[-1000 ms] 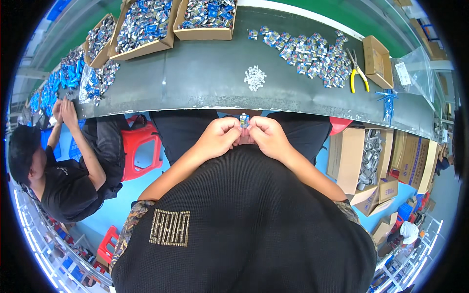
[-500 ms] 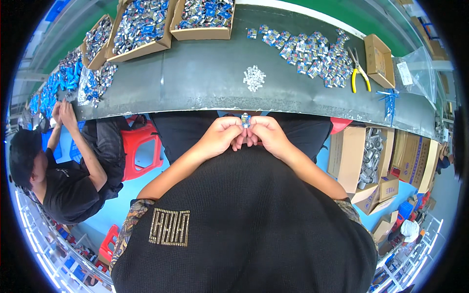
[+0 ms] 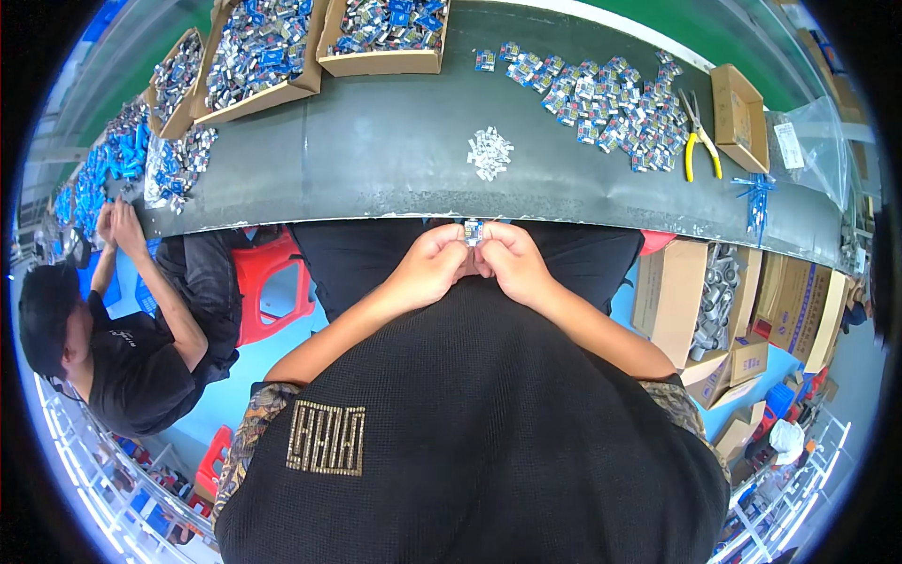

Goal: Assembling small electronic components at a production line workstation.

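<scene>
A small blue circuit board point(image 3: 474, 230) with lighter parts on it is pinched between my two hands, just off the table's near edge. My left hand point(image 3: 433, 260) grips its left side with thumb and curled forefinger. Against its right side press the closed fingers of my right hand point(image 3: 513, 262). Finer detail on the board is too small to make out. Straight ahead on the dark table point(image 3: 376, 150) lies a little pile of small white parts point(image 3: 489, 153). Behind it, to the right, many similar blue boards point(image 3: 601, 101) are spread out.
Yellow-handled pliers point(image 3: 700, 141) lie beside a small cardboard box point(image 3: 739, 117) on the right. Blue ties point(image 3: 757, 199) hang over the table edge. Filled cardboard trays point(image 3: 258, 108) stand far left. A co-worker point(image 3: 122, 348) sits at left; a box of metal parts point(image 3: 662, 296) stands low right.
My fingers have curled in tighter beneath the board, which stays between both hands. My head view has shifted slightly.
</scene>
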A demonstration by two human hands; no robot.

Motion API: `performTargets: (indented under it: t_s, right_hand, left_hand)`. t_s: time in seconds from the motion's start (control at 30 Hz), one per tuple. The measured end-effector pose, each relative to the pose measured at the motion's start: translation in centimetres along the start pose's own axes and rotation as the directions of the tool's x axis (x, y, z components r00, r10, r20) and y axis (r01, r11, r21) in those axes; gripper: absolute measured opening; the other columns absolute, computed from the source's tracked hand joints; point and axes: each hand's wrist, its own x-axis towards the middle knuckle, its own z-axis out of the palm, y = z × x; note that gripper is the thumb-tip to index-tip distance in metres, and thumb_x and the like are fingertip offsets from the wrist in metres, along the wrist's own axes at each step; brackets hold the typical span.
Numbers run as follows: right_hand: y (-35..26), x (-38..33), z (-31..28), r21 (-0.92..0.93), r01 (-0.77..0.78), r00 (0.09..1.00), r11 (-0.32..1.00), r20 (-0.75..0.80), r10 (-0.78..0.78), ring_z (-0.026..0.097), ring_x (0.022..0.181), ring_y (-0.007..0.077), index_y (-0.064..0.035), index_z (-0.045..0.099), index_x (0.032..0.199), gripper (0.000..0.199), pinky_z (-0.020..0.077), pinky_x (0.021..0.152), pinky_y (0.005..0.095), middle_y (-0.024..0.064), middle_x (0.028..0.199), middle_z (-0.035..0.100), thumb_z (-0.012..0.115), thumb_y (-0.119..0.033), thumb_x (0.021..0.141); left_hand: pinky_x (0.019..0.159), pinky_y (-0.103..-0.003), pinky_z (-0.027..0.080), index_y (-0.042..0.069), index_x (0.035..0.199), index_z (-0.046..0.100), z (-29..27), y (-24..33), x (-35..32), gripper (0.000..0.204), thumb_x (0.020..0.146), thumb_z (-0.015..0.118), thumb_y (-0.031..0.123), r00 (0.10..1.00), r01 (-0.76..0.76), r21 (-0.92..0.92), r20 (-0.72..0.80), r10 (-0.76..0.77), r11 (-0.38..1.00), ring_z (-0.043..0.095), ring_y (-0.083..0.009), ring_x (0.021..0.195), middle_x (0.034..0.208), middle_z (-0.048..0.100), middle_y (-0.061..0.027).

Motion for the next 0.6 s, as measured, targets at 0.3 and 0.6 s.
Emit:
performTargets:
  t_s: [0.3, 0.6]
  right_hand:
    - [0.3, 0.2, 0.0, 0.148, -0.017, 0.999, 0.989, 0.047, 0.01, 0.047, 0.06, 0.0097, -0.0027, 0.056, 0.08, 0.015, 0.0395, 0.057, 0.0256, 0.0011, 0.066, 0.052, 0.044, -0.003, 0.089]
    - [-0.8, -0.8, -0.9, -0.132, 0.024, 0.991, 0.991, 0.137, -0.006, 0.052, 0.063, 0.0086, -0.0029, 0.055, 0.076, 0.018, 0.042, 0.059, 0.0246, 0.0013, 0.067, 0.056, 0.047, -0.008, 0.091]
  left_hand:
    - [0.047, -0.02, 0.027, 0.004, 0.1, 0.055, -1.3, -0.9, 0.2, 0.016, 0.095, 0.041, 0.009, 0.999, 0.027, -0.005, 0.017, -0.027, 1.0, 0.035, -0.0051, 0.054, 0.066, 0.043, 0.0028]
    - [0.054, -0.023, 0.041, 0.005, 0.088, 0.053, -2.1, 0.2, -1.1, 0.021, 0.098, 0.047, 0.023, 0.993, -0.026, 0.293, 0.122, -0.01, 0.956, 0.051, -0.0113, 0.062, 0.072, 0.053, -0.002]
